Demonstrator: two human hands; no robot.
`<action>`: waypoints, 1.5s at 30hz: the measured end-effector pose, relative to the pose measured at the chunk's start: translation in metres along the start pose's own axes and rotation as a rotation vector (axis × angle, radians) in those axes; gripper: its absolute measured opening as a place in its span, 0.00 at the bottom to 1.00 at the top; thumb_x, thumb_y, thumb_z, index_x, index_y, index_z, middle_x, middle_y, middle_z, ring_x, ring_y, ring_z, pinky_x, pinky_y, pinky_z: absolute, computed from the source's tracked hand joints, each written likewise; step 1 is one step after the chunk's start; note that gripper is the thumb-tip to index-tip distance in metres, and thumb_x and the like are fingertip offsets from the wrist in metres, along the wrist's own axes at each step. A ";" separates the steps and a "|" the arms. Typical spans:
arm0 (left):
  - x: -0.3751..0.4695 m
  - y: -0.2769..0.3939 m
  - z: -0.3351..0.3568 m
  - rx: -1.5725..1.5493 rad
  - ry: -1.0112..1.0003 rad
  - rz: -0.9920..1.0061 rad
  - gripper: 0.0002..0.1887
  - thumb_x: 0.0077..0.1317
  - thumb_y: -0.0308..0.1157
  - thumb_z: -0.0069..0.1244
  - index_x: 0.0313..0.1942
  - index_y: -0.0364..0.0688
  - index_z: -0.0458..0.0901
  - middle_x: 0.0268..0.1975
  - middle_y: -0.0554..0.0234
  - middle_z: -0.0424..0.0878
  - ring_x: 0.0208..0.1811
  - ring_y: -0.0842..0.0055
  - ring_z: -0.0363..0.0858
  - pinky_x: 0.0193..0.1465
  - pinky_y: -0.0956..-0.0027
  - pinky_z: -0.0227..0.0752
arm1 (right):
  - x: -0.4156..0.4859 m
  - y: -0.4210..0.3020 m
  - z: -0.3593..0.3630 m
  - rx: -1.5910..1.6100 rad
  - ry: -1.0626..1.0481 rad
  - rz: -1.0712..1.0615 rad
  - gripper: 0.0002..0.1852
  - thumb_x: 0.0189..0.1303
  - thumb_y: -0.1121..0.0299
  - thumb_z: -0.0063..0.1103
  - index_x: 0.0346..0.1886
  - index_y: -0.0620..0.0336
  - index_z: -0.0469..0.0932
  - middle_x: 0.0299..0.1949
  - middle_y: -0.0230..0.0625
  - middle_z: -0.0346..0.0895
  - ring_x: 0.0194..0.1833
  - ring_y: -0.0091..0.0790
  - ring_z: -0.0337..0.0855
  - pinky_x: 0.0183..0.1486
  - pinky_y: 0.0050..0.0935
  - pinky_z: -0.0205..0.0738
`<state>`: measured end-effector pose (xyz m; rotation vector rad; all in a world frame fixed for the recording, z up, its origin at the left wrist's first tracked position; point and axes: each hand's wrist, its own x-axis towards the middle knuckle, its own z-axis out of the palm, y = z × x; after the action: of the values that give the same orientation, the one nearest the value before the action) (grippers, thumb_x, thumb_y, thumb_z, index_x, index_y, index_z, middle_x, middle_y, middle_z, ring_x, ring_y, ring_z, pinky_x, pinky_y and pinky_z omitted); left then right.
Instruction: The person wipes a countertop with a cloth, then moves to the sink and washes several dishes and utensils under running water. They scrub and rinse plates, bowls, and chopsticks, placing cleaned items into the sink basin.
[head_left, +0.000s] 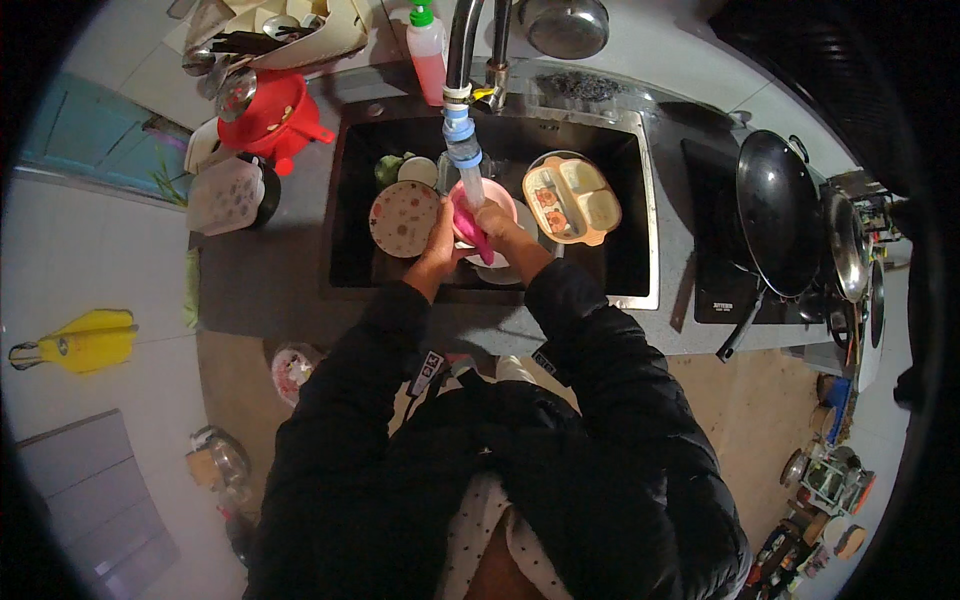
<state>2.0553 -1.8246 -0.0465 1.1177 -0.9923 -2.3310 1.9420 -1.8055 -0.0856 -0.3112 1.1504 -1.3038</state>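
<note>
Water runs from the faucet's blue and clear nozzle (461, 139) into a pink bowl (496, 192) over the sink. My left hand (442, 244) holds the bowl's left side, next to a patterned plate (405, 217). Inside the bowl is my right hand (501, 225), on a bright pink cloth (472, 229) that hangs over the near rim. What the right fingers do under the water is partly hidden. A divided orange-rimmed tray (574, 196) rests in the sink's right part. White dishes lie beneath the bowl, partly covered by my hands.
Left of the sink (651, 247) stand a red colander (266, 124) and a plastic container (225, 195). Behind it are a soap bottle (427, 56) and a utensil holder (322, 45). A black wok (776, 214) sits on the cooktop at right, its handle past the counter's front edge.
</note>
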 end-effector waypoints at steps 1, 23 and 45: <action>0.001 -0.001 0.000 -0.095 -0.025 -0.038 0.36 0.63 0.65 0.26 0.64 0.52 0.52 0.62 0.59 0.61 0.60 0.60 0.62 0.50 0.45 0.67 | -0.011 -0.008 0.008 -0.278 0.058 -0.050 0.22 0.64 0.52 0.41 0.47 0.61 0.73 0.40 0.45 0.76 0.44 0.39 0.75 0.49 0.38 0.67; -0.003 0.039 -0.023 0.262 -0.146 -0.143 0.29 0.53 0.39 0.45 0.57 0.45 0.64 0.50 0.56 0.74 0.50 0.62 0.75 0.39 0.53 0.76 | -0.038 -0.082 -0.019 -1.808 -0.056 -0.857 0.14 0.51 0.66 0.52 0.41 0.56 0.77 0.42 0.40 0.74 0.44 0.42 0.77 0.46 0.38 0.72; -0.007 0.036 0.008 0.430 0.105 -0.003 0.30 0.60 0.51 0.45 0.62 0.54 0.60 0.51 0.55 0.73 0.39 0.60 0.79 0.20 0.63 0.77 | -0.041 -0.034 0.003 -1.564 -0.154 -0.637 0.12 0.55 0.62 0.51 0.40 0.54 0.77 0.35 0.46 0.78 0.36 0.48 0.80 0.36 0.44 0.73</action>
<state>2.0538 -1.8417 -0.0128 1.3786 -1.4956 -2.0872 1.9305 -1.7822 -0.0392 -1.9848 1.8063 -0.5559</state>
